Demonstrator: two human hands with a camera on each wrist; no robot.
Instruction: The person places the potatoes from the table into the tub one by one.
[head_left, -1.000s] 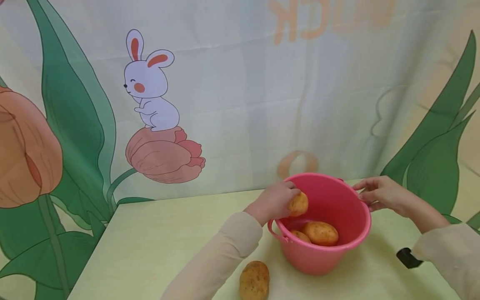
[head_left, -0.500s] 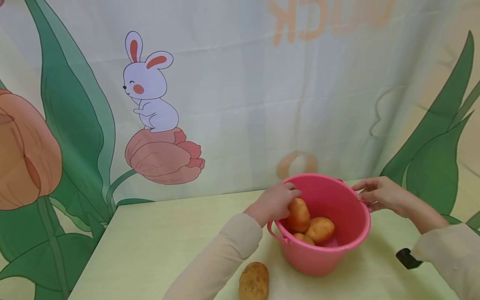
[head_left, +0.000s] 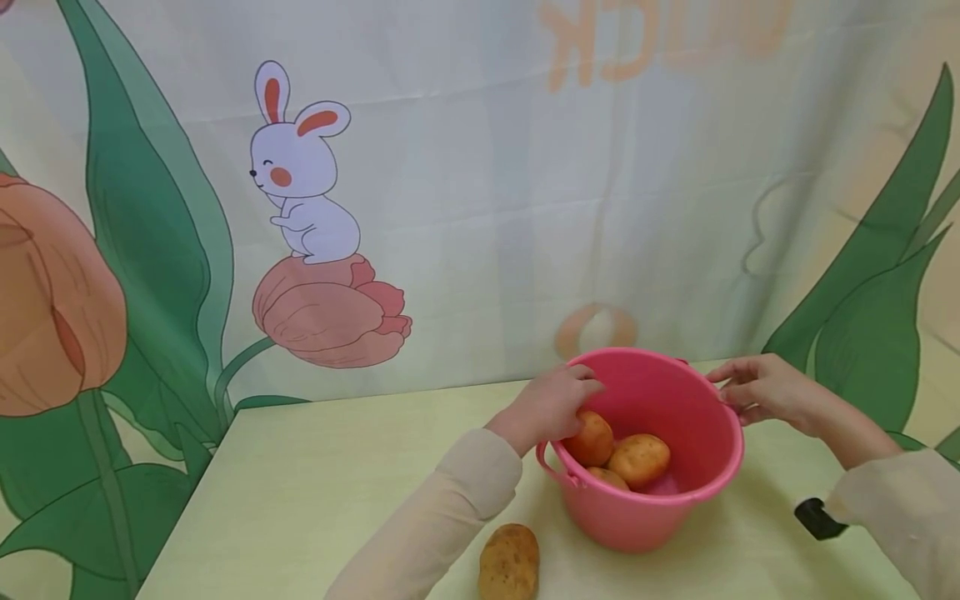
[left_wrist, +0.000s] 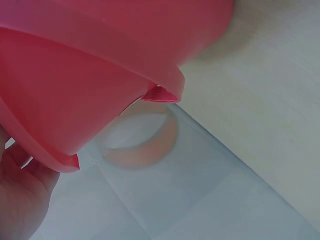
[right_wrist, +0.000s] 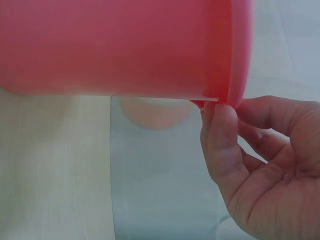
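Observation:
A pink bucket (head_left: 633,521) stands on the table with three potatoes visible inside. One potato (head_left: 591,439) lies against the left inner wall, just below the fingertips of my left hand (head_left: 546,407). That hand reaches over the left rim with loosely bent fingers, holding nothing. Beside that potato rests a second potato (head_left: 640,461), with a third potato (head_left: 607,477) partly hidden by the front rim. My right hand (right_wrist: 270,160) pinches the bucket's right rim between thumb and fingers. In the left wrist view, the bucket wall (left_wrist: 60,95) hides my left fingertips.
Another potato (head_left: 508,562) lies on the table (head_left: 315,492) in front of the bucket, left of it. The bucket's handle (head_left: 551,467) hangs at its left side. Behind the table hangs a printed curtain (head_left: 480,208). A black device (head_left: 820,518) is at the right sleeve.
The potato that my left hand held has left its fingers and dropped into the bucket. The potato beside it shifted slightly. My right hand stays on the rim.

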